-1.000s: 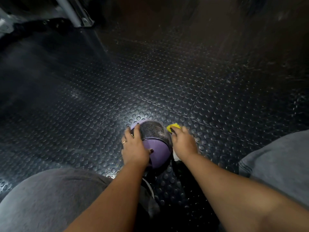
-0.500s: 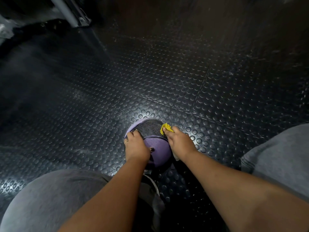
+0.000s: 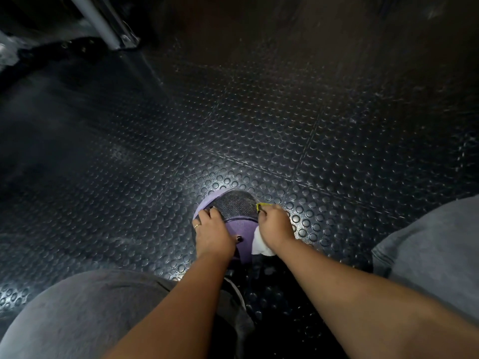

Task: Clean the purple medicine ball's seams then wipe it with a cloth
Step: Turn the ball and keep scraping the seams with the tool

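Note:
The purple medicine ball (image 3: 242,230) with a dark textured panel (image 3: 236,204) sits on the studded black rubber floor between my knees. My left hand (image 3: 211,230) lies over the ball's left side, fingers curved round it, a ring on one finger. My right hand (image 3: 273,228) is at the ball's right edge, pinching a small yellow tool (image 3: 259,206) against the seam beside the dark panel. A white cloth (image 3: 259,243) shows under my right palm, against the ball's lower right side.
Grey-trousered knees fill the lower left (image 3: 85,314) and right (image 3: 430,244). A metal frame leg (image 3: 103,24) and a dark strap (image 3: 62,51) lie at the far upper left. Studded floor mats (image 3: 259,112) spread ahead.
The yellow tool in my right hand has slid forward and up along the ball's right edge. The white cloth now shows below my right hand. My left hand keeps its hold.

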Demonstrator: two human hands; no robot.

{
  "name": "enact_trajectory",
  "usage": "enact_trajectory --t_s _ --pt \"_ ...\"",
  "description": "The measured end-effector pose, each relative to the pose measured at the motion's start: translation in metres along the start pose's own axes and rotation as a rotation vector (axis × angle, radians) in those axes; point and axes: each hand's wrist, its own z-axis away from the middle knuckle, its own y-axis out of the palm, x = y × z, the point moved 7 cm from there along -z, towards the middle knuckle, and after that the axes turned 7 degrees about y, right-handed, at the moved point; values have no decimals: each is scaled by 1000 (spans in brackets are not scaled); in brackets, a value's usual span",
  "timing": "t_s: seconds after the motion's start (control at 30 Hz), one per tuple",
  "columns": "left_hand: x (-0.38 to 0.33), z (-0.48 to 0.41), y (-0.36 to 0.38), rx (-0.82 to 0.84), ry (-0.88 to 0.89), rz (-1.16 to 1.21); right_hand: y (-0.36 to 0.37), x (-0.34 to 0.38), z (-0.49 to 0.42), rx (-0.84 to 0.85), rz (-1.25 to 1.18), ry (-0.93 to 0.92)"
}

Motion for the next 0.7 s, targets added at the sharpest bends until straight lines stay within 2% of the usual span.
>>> enact_trajectory --t_s 0.2,0.3,0.37,0.47,0.57,0.7 --pt "8 -4 -2 11 0 15 9 35 17 30 216 -305" --pt "7 -4 1 6 19 6 21 62 34 110 361 -498" --pt "6 -4 3 -8 30 8 26 70 41 155 405 -562" --pt "2 -3 5 -9 47 -4 19 65 39 88 417 -540" --pt "-3 -1 7 20 40 -48 11 51 24 19 424 -424" --pt "-10 2 6 39 43 -84 7 39 17 -8 436 -369"
